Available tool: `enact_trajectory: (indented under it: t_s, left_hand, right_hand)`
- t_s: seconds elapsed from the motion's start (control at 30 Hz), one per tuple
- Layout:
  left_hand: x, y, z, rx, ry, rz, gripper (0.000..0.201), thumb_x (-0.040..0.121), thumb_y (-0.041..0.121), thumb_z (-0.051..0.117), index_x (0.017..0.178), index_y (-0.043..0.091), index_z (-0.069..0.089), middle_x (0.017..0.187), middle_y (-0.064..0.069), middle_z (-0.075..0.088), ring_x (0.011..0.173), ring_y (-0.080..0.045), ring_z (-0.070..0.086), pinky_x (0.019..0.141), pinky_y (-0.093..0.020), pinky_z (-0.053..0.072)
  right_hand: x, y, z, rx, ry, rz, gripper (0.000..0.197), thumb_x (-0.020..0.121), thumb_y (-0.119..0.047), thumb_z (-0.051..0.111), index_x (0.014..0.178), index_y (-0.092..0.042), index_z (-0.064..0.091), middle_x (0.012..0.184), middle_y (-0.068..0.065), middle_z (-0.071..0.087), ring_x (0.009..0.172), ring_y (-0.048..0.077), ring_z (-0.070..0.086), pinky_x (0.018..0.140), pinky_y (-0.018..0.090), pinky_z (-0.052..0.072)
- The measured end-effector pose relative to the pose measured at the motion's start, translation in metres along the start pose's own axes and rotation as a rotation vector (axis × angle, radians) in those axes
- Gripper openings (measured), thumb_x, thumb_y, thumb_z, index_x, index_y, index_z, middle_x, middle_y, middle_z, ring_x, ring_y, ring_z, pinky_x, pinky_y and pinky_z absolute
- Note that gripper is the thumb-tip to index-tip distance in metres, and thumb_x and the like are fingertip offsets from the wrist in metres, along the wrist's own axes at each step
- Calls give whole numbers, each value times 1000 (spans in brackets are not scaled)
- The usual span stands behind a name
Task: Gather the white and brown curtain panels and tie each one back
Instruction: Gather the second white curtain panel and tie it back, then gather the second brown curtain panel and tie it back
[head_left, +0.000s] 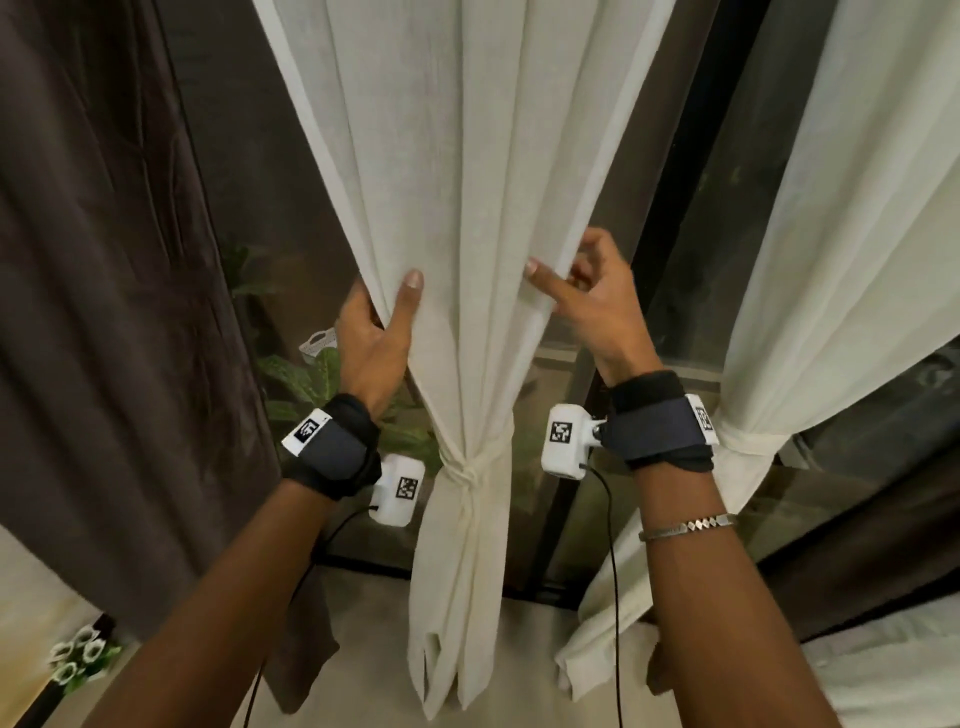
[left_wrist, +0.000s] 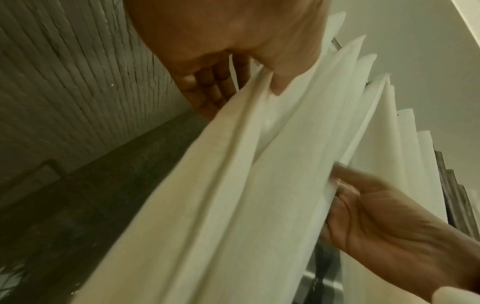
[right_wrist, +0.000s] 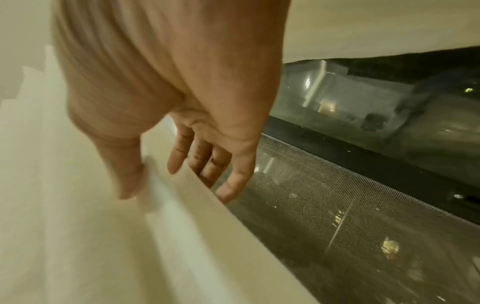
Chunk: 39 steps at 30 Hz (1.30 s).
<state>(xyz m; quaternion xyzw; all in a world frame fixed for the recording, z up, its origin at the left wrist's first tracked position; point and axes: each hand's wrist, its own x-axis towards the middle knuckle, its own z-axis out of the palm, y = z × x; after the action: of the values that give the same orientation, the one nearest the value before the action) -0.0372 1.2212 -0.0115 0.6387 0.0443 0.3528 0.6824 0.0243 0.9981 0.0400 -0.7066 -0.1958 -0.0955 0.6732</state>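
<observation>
The middle white curtain panel (head_left: 467, 208) hangs bunched, with a white tie (head_left: 467, 475) knotted round it below my hands. My left hand (head_left: 387, 306) grips its left edge, thumb on the front and fingers curled behind (left_wrist: 244, 82). At the same height my right hand (head_left: 558, 275) pinches the right edge (right_wrist: 166, 179), thumb in front and fingers behind. The left wrist view shows the pleats (left_wrist: 233, 205) between the two hands, the right hand (left_wrist: 376, 216) at the far edge. A brown curtain panel (head_left: 104, 312) hangs loose at the left.
A second white panel (head_left: 831, 260) at the right is cinched by its own tie (head_left: 748, 441), with brown fabric (head_left: 872, 545) beneath it. Glass and a dark frame (head_left: 670, 208) stand behind, with a mesh screen (right_wrist: 337, 185). Leafy plants (head_left: 322, 374) show behind the left edge. White flowers (head_left: 78, 660) sit low left.
</observation>
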Motion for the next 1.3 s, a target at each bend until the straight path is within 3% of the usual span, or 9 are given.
enact_trajectory:
  t_s: [0.13, 0.3, 0.37, 0.5, 0.67, 0.93, 1.03, 1.13, 1.3]
  left_hand:
    - [30, 5, -14, 112, 163, -34, 32, 99, 46, 72, 113, 18, 78, 106, 5, 79, 103, -15, 77, 97, -43, 63]
    - [31, 4, -22, 134, -51, -92, 21, 92, 38, 82, 102, 20, 80, 102, 0, 83, 97, -17, 79, 91, -45, 65]
    - [25, 4, -27, 82, -117, -68, 26, 92, 34, 83, 113, 20, 77, 107, -1, 83, 99, -16, 79, 91, -41, 65]
    - [25, -11, -55, 140, -129, -48, 28, 92, 26, 84, 110, 7, 73, 90, -5, 77, 78, -8, 65, 77, -30, 59]
    - [31, -23, -117, 206, -164, 2, 15, 95, 5, 70, 106, 13, 75, 107, -6, 80, 104, -28, 77, 98, -47, 62]
    - [69, -16, -243, 336, 266, 205, 4, 99, 10, 74, 100, 11, 78, 78, -8, 73, 64, -19, 68, 68, -38, 62]
    - [93, -22, -281, 451, 391, 194, 4, 99, 15, 74, 99, 18, 77, 80, -3, 76, 72, -19, 72, 73, -35, 63]
    - [124, -30, -301, 436, 429, 146, 21, 97, 30, 77, 116, 23, 70, 95, -2, 75, 81, -9, 69, 74, -21, 57]
    - [164, -46, -324, 589, 386, 54, 74, 83, 60, 82, 145, 33, 51, 134, 5, 56, 120, -11, 60, 98, -29, 53]
  right_hand:
    - [4, 0, -4, -139, 451, -9, 15, 88, -25, 84, 96, -24, 72, 97, -8, 77, 89, 12, 75, 88, 42, 65]
    - [-13, -10, 29, -345, 787, -192, 38, 85, -37, 84, 110, -20, 62, 115, -4, 58, 105, 19, 59, 84, 8, 43]
    - [-27, -26, 59, -314, 829, -411, 32, 90, -33, 80, 105, -10, 65, 104, 1, 61, 94, 21, 61, 77, 13, 44]
    - [-49, -32, 136, -203, 532, -537, 22, 97, -26, 77, 91, -7, 67, 84, 1, 68, 74, 19, 65, 65, 23, 48]
    - [-58, 13, 219, -160, -42, -142, 14, 93, -34, 79, 87, -23, 73, 84, -10, 76, 80, 6, 72, 76, 23, 56]
    - [-56, 35, 329, 128, 35, 46, 31, 82, -53, 85, 106, -38, 73, 111, -13, 76, 104, 8, 73, 89, 40, 62]
    - [-45, 38, 384, 100, 46, 51, 94, 73, -67, 86, 153, -52, 39, 162, -18, 39, 151, 9, 40, 120, 40, 42]
    - [-27, 45, 425, -123, 8, 8, 135, 69, -78, 81, 168, -41, -2, 178, -9, 6, 165, 13, 3, 133, 47, 15]
    - [3, 66, 430, -84, -50, 148, 76, 100, -53, 60, 166, -34, 29, 174, -3, 28, 164, 22, 18, 132, 53, 19]
